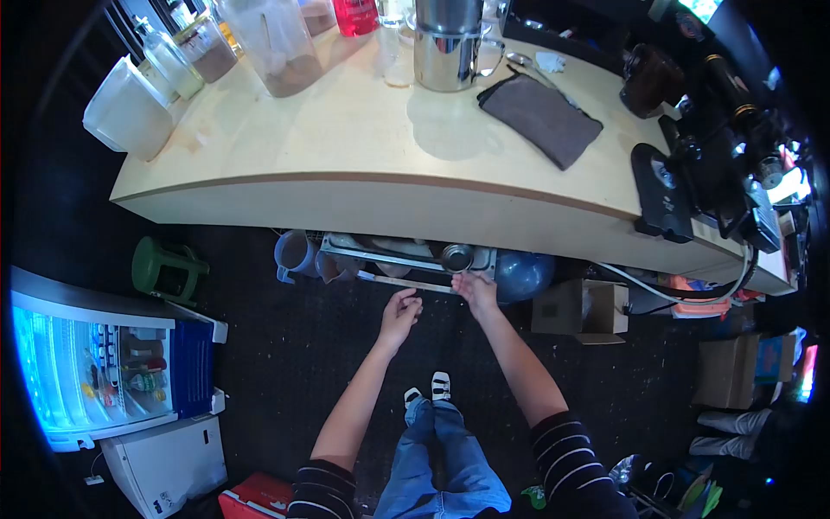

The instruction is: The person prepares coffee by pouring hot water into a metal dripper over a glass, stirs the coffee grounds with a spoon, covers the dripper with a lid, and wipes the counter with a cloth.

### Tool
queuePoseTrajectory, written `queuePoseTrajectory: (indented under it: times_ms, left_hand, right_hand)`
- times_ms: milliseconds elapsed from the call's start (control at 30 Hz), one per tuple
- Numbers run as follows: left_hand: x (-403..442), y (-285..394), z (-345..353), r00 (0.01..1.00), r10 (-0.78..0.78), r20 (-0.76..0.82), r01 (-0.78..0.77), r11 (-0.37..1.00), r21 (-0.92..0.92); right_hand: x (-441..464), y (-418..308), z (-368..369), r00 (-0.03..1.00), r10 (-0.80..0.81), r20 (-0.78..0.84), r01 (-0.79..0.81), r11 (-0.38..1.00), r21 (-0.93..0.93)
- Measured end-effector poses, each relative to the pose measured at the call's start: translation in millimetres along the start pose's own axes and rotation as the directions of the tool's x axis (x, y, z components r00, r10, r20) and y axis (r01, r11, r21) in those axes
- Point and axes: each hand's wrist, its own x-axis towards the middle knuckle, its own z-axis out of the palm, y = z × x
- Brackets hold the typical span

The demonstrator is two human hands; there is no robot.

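Round metal container (pixel 456 257) lies just beyond right grip (pixel 477 293), fingers spread; left grip (pixel 400 317) loosely parted

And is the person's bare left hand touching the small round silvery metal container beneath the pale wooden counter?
Apart: the head view shows the left hand lower and leftward of the metal container, a clear gap between.
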Motion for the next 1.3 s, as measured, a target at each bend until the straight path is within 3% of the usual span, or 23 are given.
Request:
queuePoseTrajectory:
  times_ms: [33,100,367,500,600,667,700,767,800,867,900,967,1000,1033,1100,1300]
  left_hand:
    - [-11.5,4.8,-3.0,1.0,0.015,0.009,-0.015,1.0,-0.002]
    - [-40.4,15.3,-9.9,0.998,-0.05,0.027,0.053,0.992,-0.115]
    - [-125.6,74.3,-29.4,0.994,0.094,0.054,-0.086,0.988,-0.132]
    - [-114.3,145.6,-10.6,0.937,0.348,0.03,-0.343,0.934,-0.098]
    - [-85.4,199.4,10.2,0.752,0.66,0.007,-0.651,0.744,-0.148]
    - [-70.7,234.2,27.5,0.699,0.715,-0.014,-0.706,0.687,-0.171]
    - [-60.4,255.6,37.0,0.642,0.766,-0.031,-0.756,0.626,-0.192]
    - [-39.8,289.5,52.1,0.603,0.796,-0.054,-0.792,0.589,-0.163]
    - [-28.3,303.2,58.7,0.579,0.81,-0.099,-0.81,0.557,-0.181]
    - [-13.0,325.8,67.4,0.53,0.836,-0.142,-0.843,0.501,-0.193]
    - [-9.5,334.8,69.6,0.527,0.837,-0.147,-0.846,0.499,-0.189]
    - [-7.8,344.6,69.6,0.498,0.858,-0.13,-0.86,0.469,-0.201]
    - [-6.3,344.7,67.5,0.503,0.853,-0.139,-0.858,0.474,-0.197]
    - [-4.2,344.8,64.9,0.499,0.854,-0.147,-0.864,0.477,-0.162]
    - [0.7,347.7,58.6,0.497,0.853,-0.159,-0.868,0.482,-0.122]
    - [11.2,357.6,46.6,0.526,0.831,-0.181,-0.851,0.514,-0.11]
  right_hand:
    - [-15.3,-2.8,1.6,0.996,0.071,0.053,-0.08,0.975,0.207]
    - [-50.3,-14.0,3.8,0.979,0.098,0.179,-0.141,0.958,0.249]
    - [-193.9,-118.2,34.9,0.885,-0.022,0.464,-0.076,0.978,0.193]
    - [-201.9,-188.3,61.1,0.81,-0.14,0.57,0.011,0.975,0.224]
    - [-200.7,-252.7,83.4,0.785,-0.248,0.567,0.166,0.967,0.194]
    - [-185.1,-289.0,95.3,0.702,-0.412,0.581,0.366,0.908,0.203]
    - [-177.5,-311.7,104.9,0.682,-0.423,0.597,0.376,0.902,0.21]
    - [-168.5,-350.8,124.5,0.555,-0.652,0.517,0.743,0.668,0.044]
    - [-160.7,-367.0,134.8,0.551,-0.65,0.523,0.741,0.67,0.052]
    - [-144.2,-396.5,156.1,0.262,-0.821,0.508,0.958,0.156,-0.242]
    - [-139.7,-409.1,165.5,0.26,-0.819,0.512,0.959,0.157,-0.236]
    - [-134.2,-425.6,182.1,-0.024,-0.702,0.712,0.859,-0.379,-0.345]
    - [-125.5,-427.7,188.3,-0.087,-0.625,0.776,0.778,-0.529,-0.339]
    - [-118.2,-428.7,191.2,-0.084,-0.619,0.781,0.783,-0.526,-0.333]
    - [-105.1,-429.5,198.0,-0.193,-0.422,0.886,0.701,-0.691,-0.176]
    - [-93.0,-420.3,200.0,-0.057,-0.367,0.929,0.674,-0.701,-0.235]
